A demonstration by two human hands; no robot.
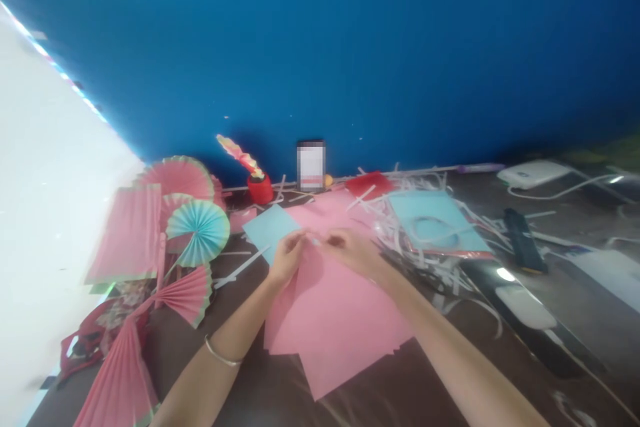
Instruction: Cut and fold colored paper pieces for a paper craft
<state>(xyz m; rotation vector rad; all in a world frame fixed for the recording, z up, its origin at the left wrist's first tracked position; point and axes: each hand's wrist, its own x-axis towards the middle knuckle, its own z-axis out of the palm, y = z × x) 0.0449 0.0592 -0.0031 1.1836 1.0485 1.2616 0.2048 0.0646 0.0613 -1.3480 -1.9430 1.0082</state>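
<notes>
At the lower centre of the frame, fanned pink paper sheets (340,320) lie loose on a dark brown tabletop (250,397); a forearm or the silvery metal bangle (220,352) on the left wrist could brush them out of line. At lower left, a pink pleated paper fan with a pale green edge (117,380) lies near the left forearm, so an outward elbow could crush its folds.

At the centre, the left hand (287,257) and the right hand (353,250) nearly meet over the pink sheets, fingertips drawn in and apparently pinching a small whitish piece (314,240) between them, too blurred to identify. An uneven pull could tear or drop it. Right of centre, tangled white paper strips (453,275) could catch on the right sleeveless forearm and drag a light blue paper sheet (440,213) along. Farther back, a red round pot (260,190) holding a leaning red-and-yellow ornament (240,155) could tip if knocked.
</notes>
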